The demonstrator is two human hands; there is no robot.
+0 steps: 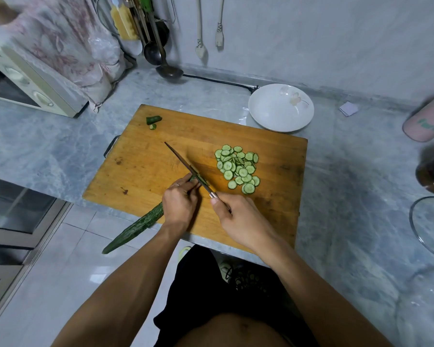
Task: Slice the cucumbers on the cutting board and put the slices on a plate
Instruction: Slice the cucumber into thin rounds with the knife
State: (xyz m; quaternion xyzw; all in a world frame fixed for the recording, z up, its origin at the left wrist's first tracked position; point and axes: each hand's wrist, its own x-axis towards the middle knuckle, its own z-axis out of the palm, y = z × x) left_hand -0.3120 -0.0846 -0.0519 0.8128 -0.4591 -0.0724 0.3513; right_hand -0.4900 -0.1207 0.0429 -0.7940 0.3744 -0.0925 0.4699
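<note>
Slicing, head view: left hand (179,205) pins cucumber (135,225) on cutting board (145,156), tail overhanging the edge.
Knife (186,165): right hand (238,219) grips the handle.
Handling: cucumber probably firm, slippery; hold near the cut.
Slices (237,169): piled on board; plate (281,107) bare.

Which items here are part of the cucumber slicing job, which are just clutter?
In the job: cucumber, knife, cutting board, slices, plate, left hand, right hand.

Lying about: cut-off end pieces, ladle, microwave, pink canister, glass lid, wall plugs.
</note>
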